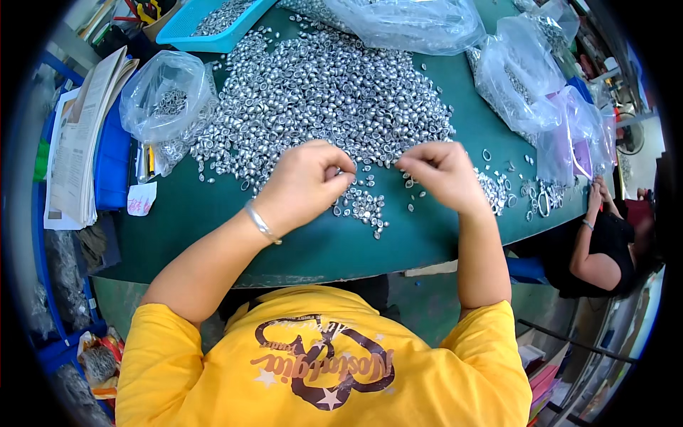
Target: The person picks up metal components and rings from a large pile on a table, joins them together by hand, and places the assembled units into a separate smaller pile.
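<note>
A wide heap of small silvery oval metal pieces covers the middle of the green table. My left hand, with a metal bangle on its wrist, is at the heap's near edge, thumb and fingers closed in a pinch. Whatever lies between those fingertips is too small to make out. To its right, my right hand also pinches at the heap's edge, fingertips pointing left; anything in them is hidden. Between and below the hands lies a small loose group of the metal pieces.
A blue plastic basket stands far left, near an open clear bag of pieces. More plastic bags lie far right. Metal rings are scattered right of my hand. Another person works at the right edge. Papers stand left.
</note>
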